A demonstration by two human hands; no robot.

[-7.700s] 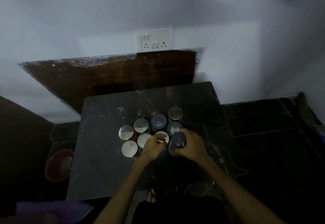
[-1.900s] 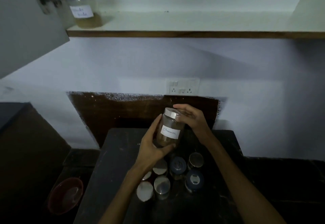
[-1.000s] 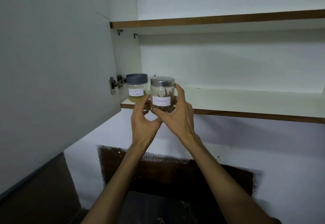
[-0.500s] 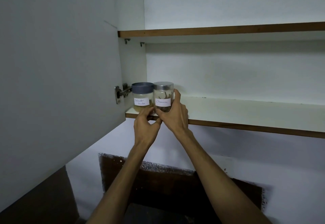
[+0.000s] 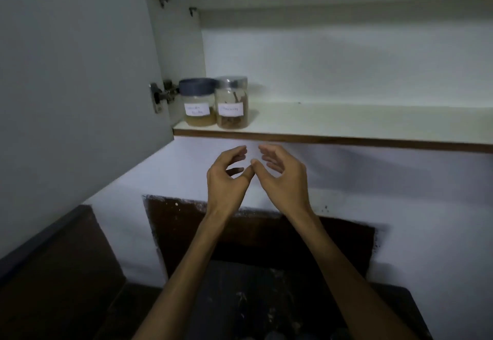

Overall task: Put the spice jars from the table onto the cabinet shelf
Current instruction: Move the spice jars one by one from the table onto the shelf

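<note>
The open cabinet door (image 5: 77,78) stands swung out to the left on its hinge (image 5: 160,97), which leaves the whole lower cabinet shelf (image 5: 346,126) reachable from the front. That shelf carries only two jars, both packed into its left end near the front edge, presumably so that the long bare run to the right stays free for the jars yet to come. The blue-lidded spice jar (image 5: 198,102) sits hard against the left wall by the hinge, and the steel-lidded spice jar (image 5: 232,102) stands upright just beside it, apparently touching it, both paper labels turned outward so they can be read. Below the shelf's front edge the left hand (image 5: 226,179) and right hand (image 5: 282,177) hang apart from the jars, thumbs near each other, fingers (image 5: 238,151) loosely curved and grasping nothing, a released shape that fits a jar just set down. At the bottom, the dark tabletop (image 5: 253,299) shows its far edge; the jars remaining on it cannot be made out.
</note>
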